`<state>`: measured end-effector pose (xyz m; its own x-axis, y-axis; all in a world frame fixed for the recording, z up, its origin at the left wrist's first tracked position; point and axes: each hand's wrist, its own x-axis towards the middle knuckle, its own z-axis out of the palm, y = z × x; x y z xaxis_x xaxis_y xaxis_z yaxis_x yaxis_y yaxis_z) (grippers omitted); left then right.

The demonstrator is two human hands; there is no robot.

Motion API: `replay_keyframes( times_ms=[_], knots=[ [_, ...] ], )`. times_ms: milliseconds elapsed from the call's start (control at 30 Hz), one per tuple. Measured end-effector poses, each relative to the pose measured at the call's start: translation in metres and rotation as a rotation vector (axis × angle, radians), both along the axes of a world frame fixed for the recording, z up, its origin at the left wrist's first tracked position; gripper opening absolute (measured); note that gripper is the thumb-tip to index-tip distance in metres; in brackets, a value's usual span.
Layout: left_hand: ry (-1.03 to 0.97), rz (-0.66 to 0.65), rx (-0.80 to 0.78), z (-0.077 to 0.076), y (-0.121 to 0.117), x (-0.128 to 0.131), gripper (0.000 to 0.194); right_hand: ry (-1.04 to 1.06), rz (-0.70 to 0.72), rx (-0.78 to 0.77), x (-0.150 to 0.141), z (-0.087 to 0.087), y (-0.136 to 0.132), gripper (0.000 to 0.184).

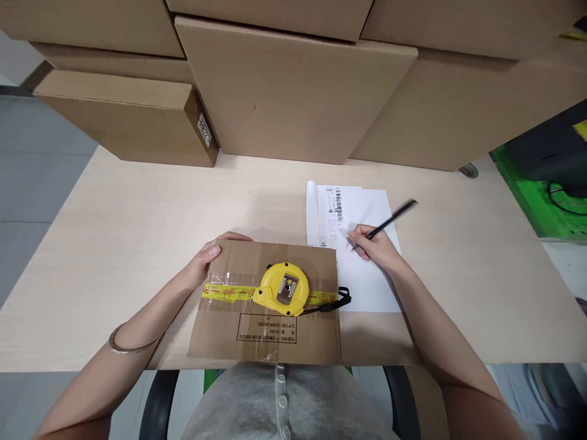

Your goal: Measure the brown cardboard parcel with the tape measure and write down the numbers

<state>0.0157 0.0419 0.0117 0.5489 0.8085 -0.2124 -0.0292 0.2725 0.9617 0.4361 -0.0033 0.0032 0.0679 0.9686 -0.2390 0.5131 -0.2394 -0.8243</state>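
My right hand (pixel 370 243) is closed around a black pen (pixel 395 215), its tip close to a sheet of white paper (pixel 373 287) with handwriting down its left part. A taped cardboard box (pixel 215 336) lies in front of me, overlapping the paper's lower left. On top of it rests a yellow tape measure (pixel 275 282) with a black wrist strap (pixel 342 299). My left hand (pixel 217 249) grips the box's far left corner, thumb on top; the other fingers are partly hidden behind its edge.
Large cardboard boxes (pixel 284 91) stand along the back of the table (pixel 137 214), with a smaller brown box (pixel 132 116) at the back left. To the right are a green surface (pixel 527 201) and a dark object (pixel 545 153) with a black cable.
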Motion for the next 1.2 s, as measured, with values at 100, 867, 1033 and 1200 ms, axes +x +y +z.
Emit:
replay_keyframes(
  times_ms=[100, 867, 1033, 1200],
  knots=[
    [-0.002, 0.023, 0.077, -0.004, 0.0, -0.001, 0.064, -0.19, -0.029, -0.025, 0.001, 0.007, -0.005, 0.068],
    [-0.074, -0.166, 0.53, -0.008, -0.013, -0.029, 0.049, -0.597, 0.445, 0.641, -0.126, 0.108, -0.06, 0.07],
    [-0.066, -0.201, 0.458, 0.0, -0.015, -0.025, 0.058, -0.224, 0.536, 0.483, -0.152, 0.103, -0.068, 0.06],
    [-0.043, -0.175, 0.4, 0.004, -0.018, -0.023, 0.067, 0.066, 0.619, 0.58, -0.181, 0.104, -0.053, 0.049]
  ],
)
